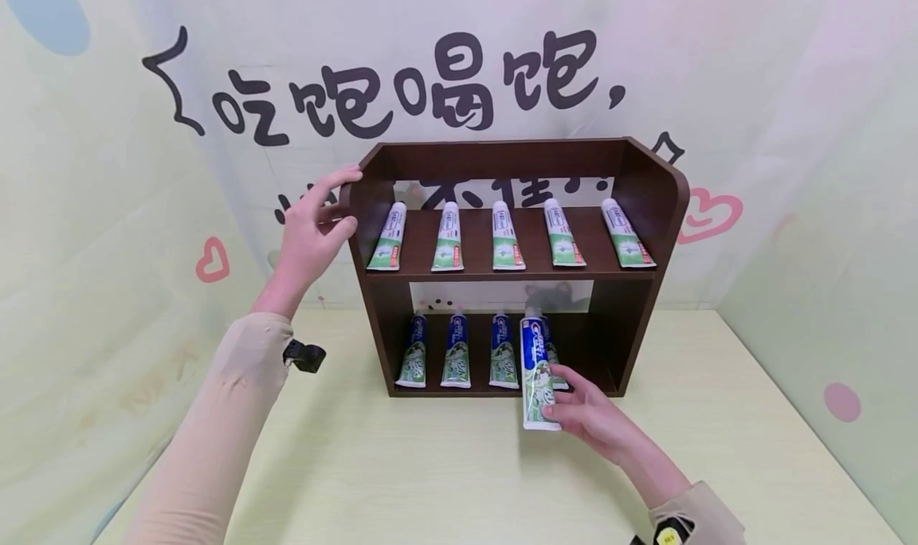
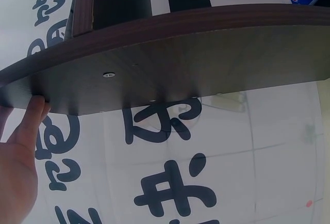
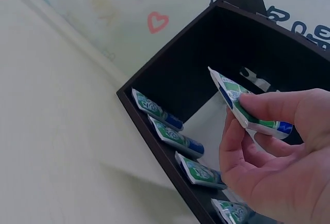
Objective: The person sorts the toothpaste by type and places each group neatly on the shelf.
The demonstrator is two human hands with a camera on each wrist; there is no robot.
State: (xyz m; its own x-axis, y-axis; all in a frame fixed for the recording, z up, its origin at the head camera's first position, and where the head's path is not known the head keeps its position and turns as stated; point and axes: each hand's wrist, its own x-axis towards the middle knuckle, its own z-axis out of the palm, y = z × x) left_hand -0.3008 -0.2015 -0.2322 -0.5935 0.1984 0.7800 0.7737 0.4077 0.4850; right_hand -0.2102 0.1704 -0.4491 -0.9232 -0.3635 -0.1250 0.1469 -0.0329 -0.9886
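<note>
My right hand [image 1: 591,417] pinches a toothpaste tube [image 1: 536,362], blue and green with a white crimped end, between thumb and fingers. The tube stands in front of the lower shelf of a dark brown two-tier rack [image 1: 509,276], overlapping another tube there. In the right wrist view the held tube [image 3: 229,92] has its flat end turned up and away from the palm. At the rack's upper left side panel, my left hand [image 1: 308,230] touches the edge with its fingertips. The left wrist view shows straight fingers [image 2: 32,118] against the panel's outer face [image 2: 170,69].
Several white and green tubes [image 1: 508,238] lie in a spaced row on the upper shelf. Blue and green tubes [image 1: 457,354] line the lower one. The rack stands on a pale table [image 1: 402,465] against a printed cloth backdrop [image 1: 753,91], with cloth walls at both sides.
</note>
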